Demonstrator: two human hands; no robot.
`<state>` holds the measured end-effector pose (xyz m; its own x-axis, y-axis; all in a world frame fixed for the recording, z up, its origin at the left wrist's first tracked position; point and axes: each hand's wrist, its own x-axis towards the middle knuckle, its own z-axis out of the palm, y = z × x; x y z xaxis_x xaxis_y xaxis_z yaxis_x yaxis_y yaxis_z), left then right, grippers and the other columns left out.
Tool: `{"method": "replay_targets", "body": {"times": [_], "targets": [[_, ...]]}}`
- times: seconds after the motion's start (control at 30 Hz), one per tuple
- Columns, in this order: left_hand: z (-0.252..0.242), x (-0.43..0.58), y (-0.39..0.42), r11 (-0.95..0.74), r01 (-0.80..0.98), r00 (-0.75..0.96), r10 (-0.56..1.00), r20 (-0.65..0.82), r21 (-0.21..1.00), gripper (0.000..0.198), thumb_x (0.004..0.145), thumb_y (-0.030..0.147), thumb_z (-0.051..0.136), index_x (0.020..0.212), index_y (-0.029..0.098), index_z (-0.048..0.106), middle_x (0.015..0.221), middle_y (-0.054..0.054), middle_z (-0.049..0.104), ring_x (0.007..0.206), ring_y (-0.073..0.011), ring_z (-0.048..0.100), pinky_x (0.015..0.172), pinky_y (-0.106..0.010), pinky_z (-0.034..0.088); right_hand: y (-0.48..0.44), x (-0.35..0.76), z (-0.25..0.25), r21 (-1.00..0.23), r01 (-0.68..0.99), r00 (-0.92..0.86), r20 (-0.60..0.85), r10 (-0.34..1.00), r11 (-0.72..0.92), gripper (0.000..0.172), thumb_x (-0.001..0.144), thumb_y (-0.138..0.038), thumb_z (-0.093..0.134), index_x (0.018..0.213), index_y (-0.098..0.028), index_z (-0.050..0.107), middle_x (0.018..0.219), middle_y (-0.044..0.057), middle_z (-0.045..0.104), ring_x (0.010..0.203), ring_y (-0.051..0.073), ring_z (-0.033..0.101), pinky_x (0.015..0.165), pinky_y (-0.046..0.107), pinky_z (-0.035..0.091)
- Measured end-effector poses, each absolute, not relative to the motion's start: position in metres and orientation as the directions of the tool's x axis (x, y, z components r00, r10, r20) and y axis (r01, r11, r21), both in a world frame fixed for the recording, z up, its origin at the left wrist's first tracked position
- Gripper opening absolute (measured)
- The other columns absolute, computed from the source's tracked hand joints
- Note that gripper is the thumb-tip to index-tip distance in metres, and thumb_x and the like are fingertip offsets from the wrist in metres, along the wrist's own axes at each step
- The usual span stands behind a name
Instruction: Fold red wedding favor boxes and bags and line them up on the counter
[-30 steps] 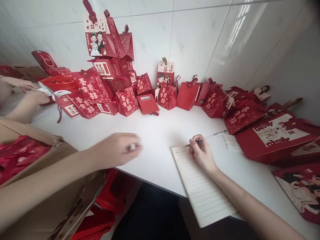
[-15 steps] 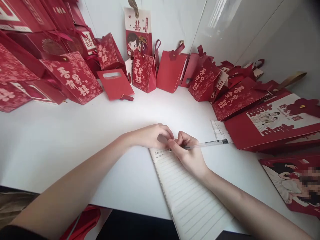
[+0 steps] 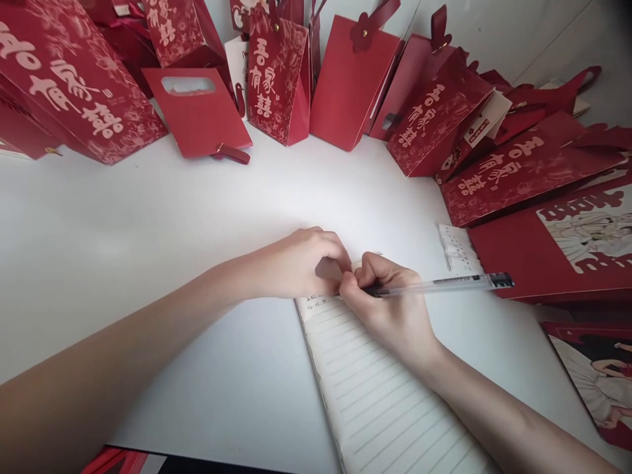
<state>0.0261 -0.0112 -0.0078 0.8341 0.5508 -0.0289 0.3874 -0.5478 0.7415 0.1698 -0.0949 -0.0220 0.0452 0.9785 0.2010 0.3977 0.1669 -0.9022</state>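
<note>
A pen [image 3: 444,284] with a clear barrel and dark end is pinched in my right hand [image 3: 395,306], its tip end low at the page and mostly hidden by my fingers. Under that hand lies a lined notebook [image 3: 375,388] with a few small handwritten marks near its top left. My left hand [image 3: 306,263] rests across the top of the page, fingers curved and a gap showing between thumb and forefinger. Its fingertips come close to the right hand's; whether they touch is unclear.
Red gift boxes with ribbon handles ring the white table [image 3: 148,237]: a plain one [image 3: 350,85], a patterned one [image 3: 276,79], and a flat one with a cut-out [image 3: 202,118]. A crumpled white paper [image 3: 460,249] lies at right, beside a red illustrated box [image 3: 513,257].
The view has come closer and tilted down, so the boxes appear larger and higher. Both hands stay at the notebook's top, the pen still in my right hand.
</note>
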Motion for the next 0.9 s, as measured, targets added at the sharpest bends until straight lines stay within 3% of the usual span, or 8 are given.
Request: {"method": "replay_targets", "body": {"times": [0.27, 0.9], "targets": [[-0.013, 0.0257, -0.0126, -0.527, 0.405, 0.815, 0.579, -0.033, 0.747, 0.011, 0.074, 0.022, 0.059, 0.08, 0.024, 0.069, 0.097, 0.002, 0.065, 0.099, -0.0191, 0.054, 0.082, -0.028, 0.042, -0.0959, 0.1696, -0.019, -0.858, 0.476, 0.015, 0.226, 0.974, 0.192, 0.029, 0.076, -0.013, 0.049, 0.056, -0.021, 0.029, 0.052, -0.006, 0.029, 0.046, 0.008, 0.029, 0.041, 0.02, 0.025], [-0.0118, 0.0268, -0.0128, -0.526, 0.393, 0.822, 0.568, -0.033, 0.754, 0.013, 0.075, 0.023, 0.059, 0.082, 0.024, 0.07, 0.098, 0.001, 0.065, 0.099, -0.0194, 0.054, 0.084, -0.03, 0.042, -0.0965, 0.1708, -0.0199, -0.862, 0.481, 0.052, 0.214, 0.976, 0.163, 0.031, 0.075, -0.015, 0.05, 0.056, -0.021, 0.027, 0.051, -0.006, 0.027, 0.046, 0.008, 0.026, 0.041, 0.021, 0.021]]}}
